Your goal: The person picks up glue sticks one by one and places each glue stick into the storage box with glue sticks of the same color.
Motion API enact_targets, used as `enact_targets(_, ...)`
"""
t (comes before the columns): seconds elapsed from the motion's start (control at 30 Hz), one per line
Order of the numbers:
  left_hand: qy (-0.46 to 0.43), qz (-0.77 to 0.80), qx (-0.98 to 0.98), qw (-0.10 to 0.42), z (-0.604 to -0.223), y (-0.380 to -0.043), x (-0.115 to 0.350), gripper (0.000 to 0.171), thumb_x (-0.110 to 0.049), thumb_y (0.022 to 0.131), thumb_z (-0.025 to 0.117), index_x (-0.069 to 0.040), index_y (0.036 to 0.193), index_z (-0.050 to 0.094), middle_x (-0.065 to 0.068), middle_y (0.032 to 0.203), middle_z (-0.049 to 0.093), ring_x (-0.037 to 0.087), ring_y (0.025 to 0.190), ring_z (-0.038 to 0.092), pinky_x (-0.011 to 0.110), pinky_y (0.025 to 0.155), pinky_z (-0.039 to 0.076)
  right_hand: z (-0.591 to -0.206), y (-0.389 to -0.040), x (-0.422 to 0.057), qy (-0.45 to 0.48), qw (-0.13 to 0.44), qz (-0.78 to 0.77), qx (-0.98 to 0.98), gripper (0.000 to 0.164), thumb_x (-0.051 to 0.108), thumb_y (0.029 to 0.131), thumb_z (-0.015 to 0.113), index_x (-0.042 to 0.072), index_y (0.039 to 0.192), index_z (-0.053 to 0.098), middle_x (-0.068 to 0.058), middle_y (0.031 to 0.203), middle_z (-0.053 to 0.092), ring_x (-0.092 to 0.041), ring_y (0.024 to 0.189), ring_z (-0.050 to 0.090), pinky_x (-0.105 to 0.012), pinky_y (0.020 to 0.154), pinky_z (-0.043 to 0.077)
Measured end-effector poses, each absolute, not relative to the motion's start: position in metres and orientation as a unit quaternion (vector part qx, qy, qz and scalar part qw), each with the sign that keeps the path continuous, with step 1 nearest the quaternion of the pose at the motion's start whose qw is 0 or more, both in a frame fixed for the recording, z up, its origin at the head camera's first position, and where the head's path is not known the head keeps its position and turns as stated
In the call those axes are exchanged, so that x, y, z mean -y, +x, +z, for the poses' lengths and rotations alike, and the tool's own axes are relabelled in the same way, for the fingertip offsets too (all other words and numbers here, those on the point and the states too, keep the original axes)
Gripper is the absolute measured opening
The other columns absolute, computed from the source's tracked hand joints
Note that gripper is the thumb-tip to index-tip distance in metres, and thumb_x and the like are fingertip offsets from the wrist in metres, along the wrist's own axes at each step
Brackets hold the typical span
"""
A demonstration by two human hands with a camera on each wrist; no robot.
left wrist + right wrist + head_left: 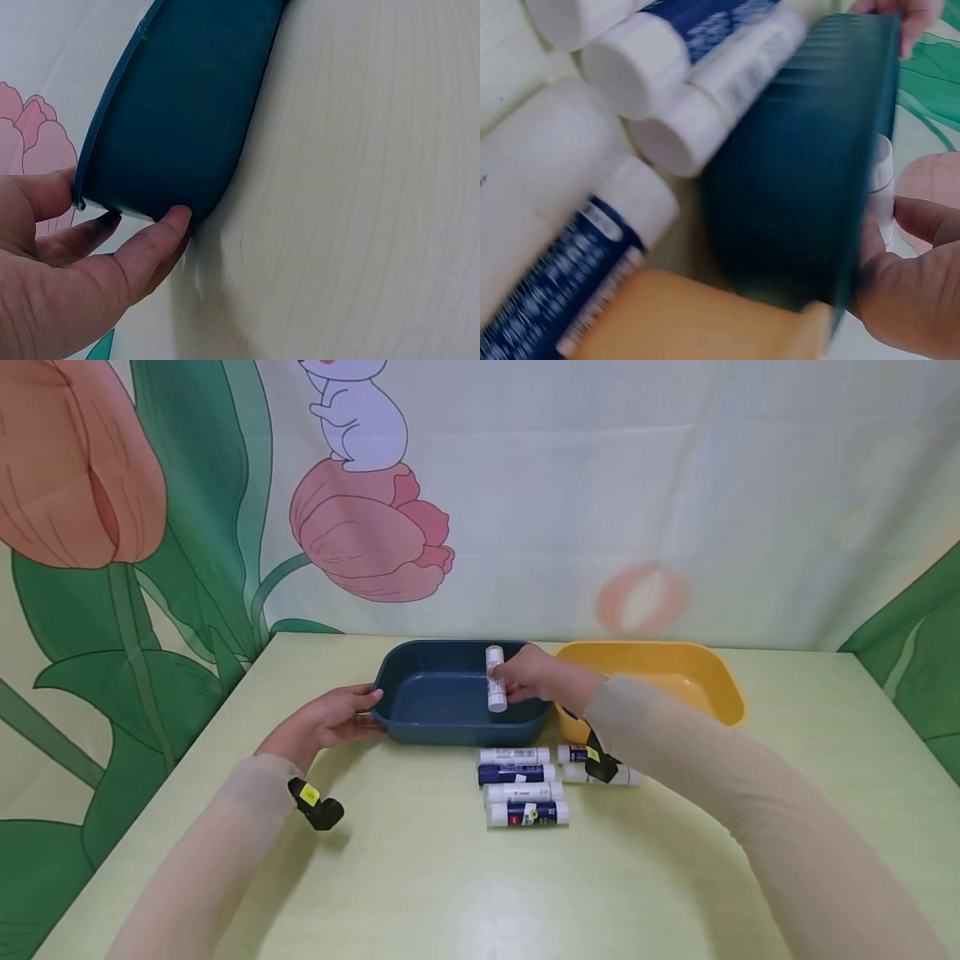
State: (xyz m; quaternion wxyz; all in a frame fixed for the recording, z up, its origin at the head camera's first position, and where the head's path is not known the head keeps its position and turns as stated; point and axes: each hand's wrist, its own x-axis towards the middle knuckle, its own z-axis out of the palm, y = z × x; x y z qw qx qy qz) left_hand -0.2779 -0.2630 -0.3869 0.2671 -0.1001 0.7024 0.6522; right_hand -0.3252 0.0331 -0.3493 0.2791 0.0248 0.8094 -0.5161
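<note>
My right hand (pixel 528 672) pinches a white glue stick (pixel 496 679) over the right part of a dark blue plastic bin (pixel 457 733). The stick stands nearly upright, and in the right wrist view it shows only partly, behind the bin's rim. At the bin's left end, my left hand (pixel 341 714) holds on, thumb at the rim and fingers against the outer wall, as the left wrist view shows. In front of the bin lie several glue sticks: white ones (pixel 523 792), a dark blue one (pixel 513 774) and a white-and-navy one (pixel 528 814).
A yellow bin (pixel 731 697) adjoins the blue bin on the right, partly hidden by my right forearm. Two more glue sticks, one navy-labelled (pixel 573 754) and one white (pixel 621 776), lie before it. A printed curtain (pixel 540 510) hangs behind the pale wooden table (pixel 420 877).
</note>
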Motion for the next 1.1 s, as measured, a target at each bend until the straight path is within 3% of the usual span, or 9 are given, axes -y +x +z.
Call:
enact_targets(0.2,-0.104,0.652,-0.703,0.264,-0.387,-0.278,0.263,0.061,-0.024,0.113,0.031,-0.009,0.165,0.003,0.025,0.169,0.015,0.034,0.144,0.038,0.051,0.125,0.03,-0.363,-0.327,-0.024,0.033,0.294,-0.479,-0.826,0.051,0.014,0.102,0.061,-0.01,0.145,0.046,-0.022,0.125,0.064,-0.019,0.088,0.063,-0.037,0.104,0.057)
enact_targets(0.33,-0.107,0.652,-0.703,0.262,-0.387,-0.278,0.263,0.061,-0.024,0.113,0.031,-0.009,0.165,0.004,0.025,0.169,0.017,0.032,0.141,0.041,0.051,0.124,0.031,-0.373,-0.33,-0.018,0.029,0.295,-0.454,-0.84,0.046,0.012,0.101,0.062,-0.011,0.14,0.051,-0.015,0.101,0.062,-0.016,0.074,0.061,-0.035,0.1,0.06)
enact_targets(0.43,-0.108,0.652,-0.703,0.264,-0.387,-0.278,0.263,0.06,-0.023,0.113,0.031,-0.009,0.165,0.005,0.025,0.169,0.018,0.032,0.141,0.041,0.051,0.125,0.031,-0.379,-0.332,-0.016,0.026,0.296,-0.436,-0.85,0.044,0.011,0.101,0.061,-0.011,0.138,0.053,-0.012,0.095,0.058,-0.016,0.071,0.061,-0.034,0.096,0.061)
enact_targets(0.7,-0.107,0.65,-0.705,0.264,-0.388,-0.279,0.262,0.06,-0.023,0.113,0.032,-0.009,0.165,0.007,0.025,0.168,0.021,0.027,0.131,0.048,0.051,0.124,0.032,-0.386,-0.333,-0.011,0.021,0.288,-0.424,-0.858,0.043,0.012,0.103,0.059,-0.011,0.139,0.052,-0.023,0.129,0.061,-0.025,0.094,0.066,-0.039,0.102,0.059)
enact_targets(0.93,-0.107,0.649,-0.705,0.265,-0.388,-0.279,0.261,0.06,-0.023,0.113,0.031,-0.009,0.165,0.005,0.025,0.168,0.019,0.028,0.135,0.046,0.05,0.124,0.032,-0.365,-0.328,-0.011,-0.001,0.293,-0.407,-0.865,0.046,0.024,0.105,0.06,-0.008,0.137,0.054,-0.015,0.108,0.061,-0.019,0.077,0.064,-0.032,0.086,0.063)
enact_targets(1.1,-0.106,0.646,-0.709,0.261,-0.388,-0.278,0.262,0.06,-0.024,0.113,0.031,-0.009,0.165,0.005,0.025,0.168,0.019,0.031,0.139,0.042,0.05,0.124,0.032,-0.326,-0.316,-0.022,-0.043,0.28,-0.413,-0.865,0.049,0.024,0.106,0.057,-0.006,0.144,0.05,-0.023,0.136,0.059,-0.023,0.094,0.064,-0.037,0.1,0.06)
